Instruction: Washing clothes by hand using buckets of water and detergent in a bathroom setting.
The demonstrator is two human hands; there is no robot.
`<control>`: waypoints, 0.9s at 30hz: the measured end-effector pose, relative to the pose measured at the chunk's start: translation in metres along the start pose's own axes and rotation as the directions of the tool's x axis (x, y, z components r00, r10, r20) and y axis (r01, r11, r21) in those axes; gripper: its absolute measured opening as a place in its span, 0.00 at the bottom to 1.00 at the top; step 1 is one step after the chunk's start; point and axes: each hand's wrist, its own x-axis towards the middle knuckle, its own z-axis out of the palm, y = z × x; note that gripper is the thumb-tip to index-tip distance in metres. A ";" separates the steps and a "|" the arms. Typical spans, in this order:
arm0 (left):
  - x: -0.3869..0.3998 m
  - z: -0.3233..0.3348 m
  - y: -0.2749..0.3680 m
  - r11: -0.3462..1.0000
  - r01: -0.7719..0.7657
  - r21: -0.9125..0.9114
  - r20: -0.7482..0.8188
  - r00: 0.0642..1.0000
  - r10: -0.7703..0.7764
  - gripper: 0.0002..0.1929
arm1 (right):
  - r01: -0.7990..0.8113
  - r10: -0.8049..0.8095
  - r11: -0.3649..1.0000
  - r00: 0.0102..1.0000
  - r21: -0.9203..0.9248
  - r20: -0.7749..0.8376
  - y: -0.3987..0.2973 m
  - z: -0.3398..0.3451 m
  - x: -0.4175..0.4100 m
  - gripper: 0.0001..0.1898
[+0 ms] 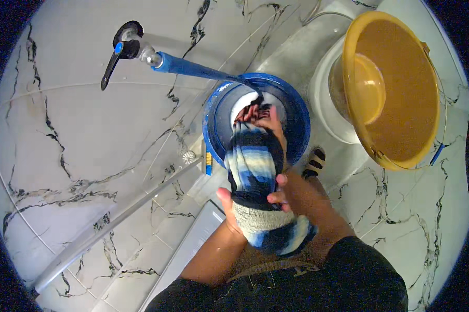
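Observation:
A thick striped cloth in blue, cream and black hangs between my hands. Its upper end reaches into a blue bucket, where reddish and black folds bunch against something white. My left hand supports the cloth from its left side, thumb showing and the other fingers hidden beneath. From the right, my right hand grips the cloth with curled fingertips, slightly blurred. Another body part rests beside the cloth inside the bucket; I cannot tell which. A blue hose runs from the wall tap into the bucket.
At the right, a tilted yellow bucket with a mug inside sits over a white round vessel. A long-handled brush with a pale pole slants across the lower left. A sandalled foot stands right of the blue bucket.

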 end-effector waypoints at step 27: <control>0.021 0.036 0.060 -0.688 0.612 0.390 -0.867 0.496 -0.050 0.31 | 0.685 -0.035 0.563 0.579 -0.462 0.815 -0.045 -0.028 0.012 0.17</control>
